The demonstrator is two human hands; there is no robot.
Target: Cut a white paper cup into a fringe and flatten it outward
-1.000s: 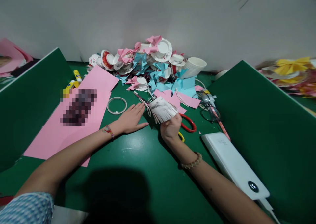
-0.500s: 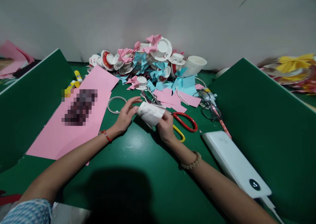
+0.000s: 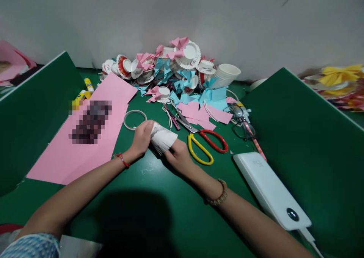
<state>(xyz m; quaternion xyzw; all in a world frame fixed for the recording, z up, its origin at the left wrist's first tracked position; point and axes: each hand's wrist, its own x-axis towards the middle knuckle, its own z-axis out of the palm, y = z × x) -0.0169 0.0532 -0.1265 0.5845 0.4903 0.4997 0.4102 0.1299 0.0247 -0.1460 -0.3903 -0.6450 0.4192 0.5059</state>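
Observation:
A white paper cup (image 3: 164, 137), its side cut into narrow strips, is held between my two hands above the green table. My left hand (image 3: 142, 137) grips its left end, with the thumb on top. From the right, my right hand (image 3: 179, 154) holds the other end, some fingers hidden behind or inside the cup. Just right of the cup lie scissors (image 3: 200, 163) with one yellow and one red handle, blades pointing away. A roll of tape (image 3: 124, 120) lies flat beyond my left hand.
Pink paper (image 3: 118, 85) lies at left by glue sticks (image 3: 89, 85). Paper-cup crafts (image 3: 163, 70) and stacked cups (image 3: 227, 75) stand along the wall. Eyeglasses (image 3: 243, 131) and a white power bank (image 3: 270, 189) lie right. Green dividers (image 3: 301, 136) flank the table.
My left hand has closed on the cup from open, spread fingers. The cup and my right hand have moved left and nearer, uncovering the scissors.

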